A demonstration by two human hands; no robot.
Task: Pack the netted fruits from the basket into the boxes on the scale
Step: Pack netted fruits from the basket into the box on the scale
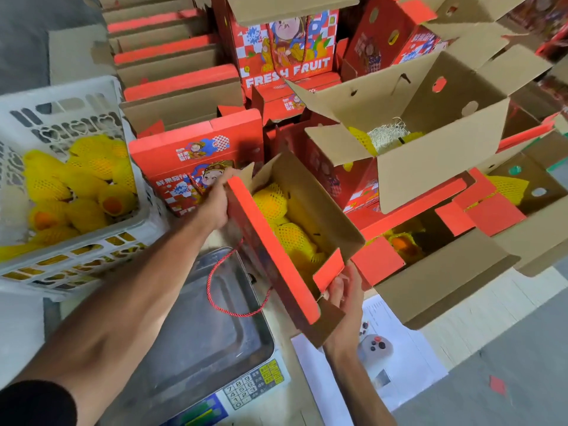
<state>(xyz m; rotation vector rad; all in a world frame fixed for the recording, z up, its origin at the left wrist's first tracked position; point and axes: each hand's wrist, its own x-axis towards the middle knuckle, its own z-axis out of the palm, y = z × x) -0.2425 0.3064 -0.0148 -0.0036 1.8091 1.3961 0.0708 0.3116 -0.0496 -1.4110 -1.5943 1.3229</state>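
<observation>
The left hand (216, 207) has its fingers curled over the far end of an open red box (285, 241), grasping its upper edge. The right hand (345, 290) grips the box's near end, fingers (336, 287) wrapped up under a small red end flap and thumb along the cardboard side. Between the two hands the box is tilted, its open top facing the camera and its bottom not plainly resting on anything. Inside it lie several netted fruits (292, 238), yellow foam mesh over orange skin, packed along its length. A red cord handle (236, 284) hangs from the box's left side in a loop.

Just left of and below the box is the scale (196, 327), its steel pan bare and its keypad toward the camera. Farther left of the box stands the white plastic basket (92, 250), holding more fruits in yellow nets (80, 192). Behind the box are flat-folded and upright red cartons (285, 53) printed "FRESH FRUIT". To the right of the box sit other open boxes (430, 142) with netted fruit inside.
</observation>
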